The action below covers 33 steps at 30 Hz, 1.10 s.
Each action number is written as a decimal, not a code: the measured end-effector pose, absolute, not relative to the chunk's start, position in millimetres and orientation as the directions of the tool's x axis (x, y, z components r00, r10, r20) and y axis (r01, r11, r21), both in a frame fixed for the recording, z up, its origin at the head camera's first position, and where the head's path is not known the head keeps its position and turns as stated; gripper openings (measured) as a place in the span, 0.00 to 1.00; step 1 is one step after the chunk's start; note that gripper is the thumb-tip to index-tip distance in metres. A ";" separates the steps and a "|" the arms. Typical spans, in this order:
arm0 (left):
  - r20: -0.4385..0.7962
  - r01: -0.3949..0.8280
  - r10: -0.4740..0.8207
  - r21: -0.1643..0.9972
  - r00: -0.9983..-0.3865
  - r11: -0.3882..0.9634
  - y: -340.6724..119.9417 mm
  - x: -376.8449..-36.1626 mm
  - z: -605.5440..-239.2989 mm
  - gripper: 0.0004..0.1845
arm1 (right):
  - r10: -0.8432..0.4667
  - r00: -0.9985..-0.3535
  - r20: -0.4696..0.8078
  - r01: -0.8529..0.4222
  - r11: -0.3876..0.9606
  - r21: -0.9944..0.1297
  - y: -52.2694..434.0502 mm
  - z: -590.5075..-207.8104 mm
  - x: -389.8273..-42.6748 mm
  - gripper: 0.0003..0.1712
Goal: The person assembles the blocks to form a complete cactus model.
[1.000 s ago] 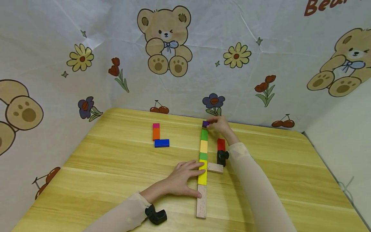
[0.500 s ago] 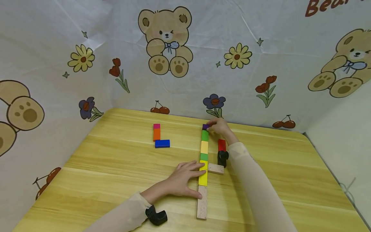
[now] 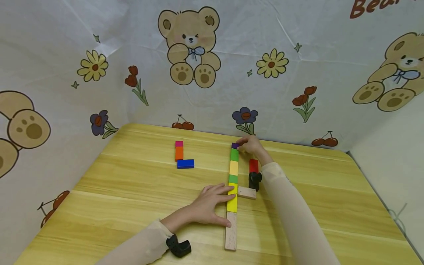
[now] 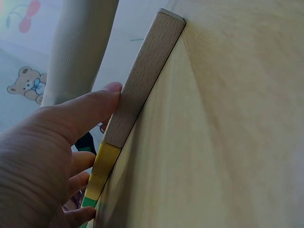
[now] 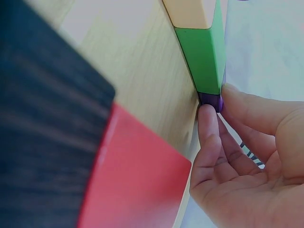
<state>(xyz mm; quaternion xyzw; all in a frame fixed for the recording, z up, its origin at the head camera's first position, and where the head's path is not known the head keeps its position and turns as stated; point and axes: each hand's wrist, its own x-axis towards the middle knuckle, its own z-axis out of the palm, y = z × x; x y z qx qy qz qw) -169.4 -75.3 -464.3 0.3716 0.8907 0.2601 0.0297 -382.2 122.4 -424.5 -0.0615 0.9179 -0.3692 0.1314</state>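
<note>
A straight row of blocks runs away from me on the wooden table (image 3: pixel 132 191): a long plain wood block (image 3: pixel 230 231), yellow (image 3: pixel 232 200), small green (image 3: pixel 233 179), pale yellow (image 3: pixel 233 168), green (image 3: pixel 234 155), and purple (image 3: pixel 235 145) at the far end. My right hand (image 3: pixel 250 145) pinches the purple block (image 5: pixel 210 100) against the green block (image 5: pixel 204 57). My left hand (image 3: pixel 212 204) lies flat beside the row. Its fingers touch the yellow block and its thumb (image 4: pixel 95 102) presses the wood block (image 4: pixel 145 80).
A short plain wood block (image 3: pixel 246 192) and a red block (image 3: pixel 253 165) lie right of the row. Pink (image 3: pixel 179 144), orange (image 3: pixel 179 153) and blue (image 3: pixel 185 163) blocks form an L at the far left. Printed cloth walls (image 3: pixel 212 92) close off the table's back and sides.
My right hand has drawn the purple block a little nearer, up to the green block's far end. My left hand has stayed put.
</note>
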 end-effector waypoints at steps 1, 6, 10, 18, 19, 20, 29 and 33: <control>0.140 0.647 0.677 0.484 -0.722 0.589 -75.2 -169.4 -464.6 0.44 | -0.209 -0.958 -0.196 -0.014 0.719 -0.695 122.5 -424.7 -382.1 0.17; 0.136 0.644 0.676 0.484 -0.724 0.593 -75.3 -169.4 -464.5 0.44 | -0.216 -0.956 -0.197 -0.020 0.720 -0.693 122.6 -425.2 -381.8 0.17; 0.134 0.642 0.675 0.485 -0.726 0.594 -75.2 -169.3 -464.2 0.44 | -0.218 -0.955 -0.200 -0.022 0.727 -0.686 121.8 -423.5 -381.0 0.17; 0.137 0.646 0.677 0.479 -0.723 0.594 -76.0 -168.4 -462.8 0.44 | -0.282 -0.938 -0.199 -0.081 0.740 -0.667 124.5 -406.5 -374.3 0.22; 0.138 0.648 0.678 0.476 -0.722 0.594 -75.5 -168.3 -462.7 0.44 | -0.286 -0.940 -0.184 -0.090 0.731 -0.677 126.2 -401.9 -371.6 0.22; 0.141 0.651 0.678 0.474 -0.721 0.593 -75.2 -168.4 -462.7 0.44 | -0.289 -0.943 -0.165 -0.100 0.718 -0.689 128.1 -396.8 -368.3 0.22; 0.153 0.651 0.676 0.482 -0.721 0.586 -75.6 -168.7 -464.3 0.45 | -0.268 -0.961 0.061 -0.206 0.556 -0.805 161.7 -373.9 -323.6 0.28; 0.162 0.658 0.676 0.475 -0.718 0.585 -74.6 -168.9 -466.5 0.45 | -0.288 -0.953 0.089 -0.236 0.531 -0.814 177.1 -378.6 -295.2 0.35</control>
